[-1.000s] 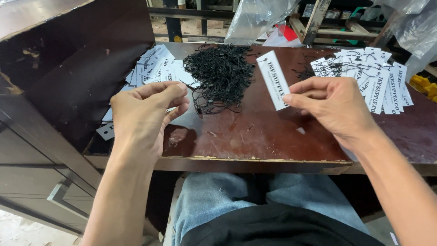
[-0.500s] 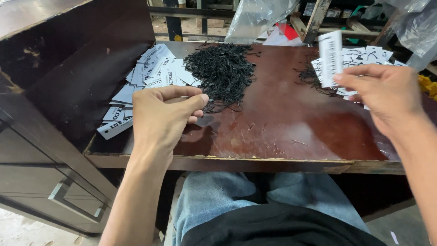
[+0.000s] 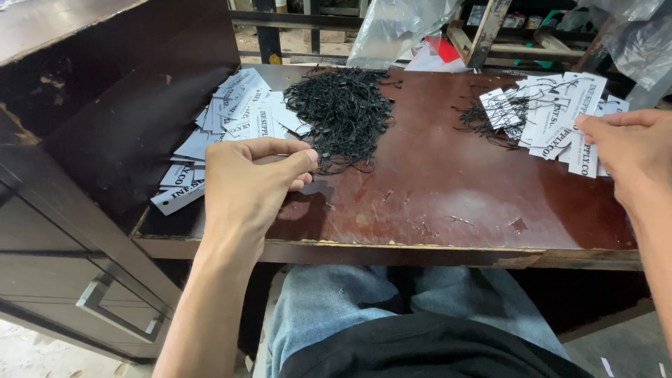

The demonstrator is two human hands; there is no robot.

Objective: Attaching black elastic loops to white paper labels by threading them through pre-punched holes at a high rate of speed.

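Head view, looking down on a worn reddish-brown table (image 3: 448,196). At the centre of the table's far half lies a loose heap of black strings (image 3: 344,112), the landmark for what follows. The left hand (image 3: 248,185) rests at the heap's near-left edge, thumb and forefinger pinched together on what appears to be a single strand drawn from it. The right hand (image 3: 626,157) sits well to the right of the heap, fingers closed on the near edge of a pile of strung tags (image 3: 553,115): white rectangular cards with dark print, black cords already tangled among them.

Risk, as a judgement: the strands in the heap interlock, so a pull on one may drag several, or shift the whole mass toward the table edge. A strand may also slip from so light a pinch.

Left of the heap, a second spread of unstrung tags (image 3: 231,126) fans out against a dark cabinet side (image 3: 133,119); they are the same white oblongs with dark lettering, and one lies right at the table's near-left edge, where it could slide off. Beyond the heap hang clear plastic bags (image 3: 399,28), with a red-and-white scrap (image 3: 439,52) beside them.
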